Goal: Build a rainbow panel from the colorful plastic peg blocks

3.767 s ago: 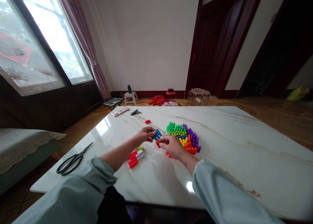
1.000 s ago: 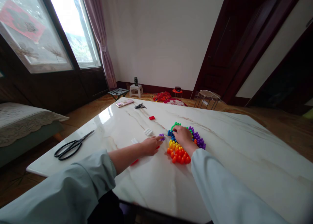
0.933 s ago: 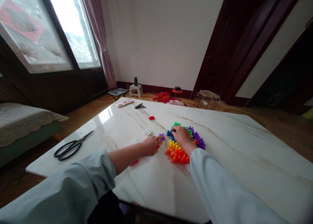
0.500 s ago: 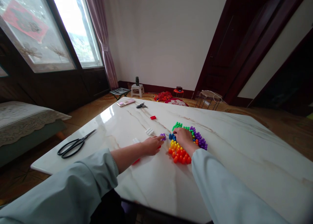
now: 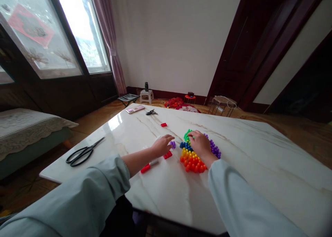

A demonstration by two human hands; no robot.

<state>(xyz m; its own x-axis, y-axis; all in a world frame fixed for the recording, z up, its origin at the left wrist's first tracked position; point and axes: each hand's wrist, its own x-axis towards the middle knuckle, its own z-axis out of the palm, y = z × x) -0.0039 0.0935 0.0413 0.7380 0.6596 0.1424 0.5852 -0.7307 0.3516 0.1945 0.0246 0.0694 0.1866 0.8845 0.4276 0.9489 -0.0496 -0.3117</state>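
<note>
A rainbow cluster of plastic pegs (image 5: 193, 161) lies on the white marble table (image 5: 246, 161), with red and orange pegs nearest me and green and purple ones farther off. My right hand (image 5: 200, 143) rests on top of the cluster, fingers curled over its green and blue part. My left hand (image 5: 162, 145) lies just left of it, fingers bent down over the table beside a loose purple piece (image 5: 173, 144). A red piece (image 5: 167, 155) and a red-and-white peg (image 5: 148, 166) lie by my left wrist.
Black scissors (image 5: 84, 151) lie near the table's left edge. A small red piece (image 5: 163, 124), a pink phone (image 5: 135, 109) and a dark tool (image 5: 151, 112) sit toward the far side. A bed stands at left; stools and a doorway lie beyond.
My left hand has lifted and shifted up over the white pieces, covering them. My right hand slid slightly right on the cluster. Earlier I held blue pieces between both hands.
</note>
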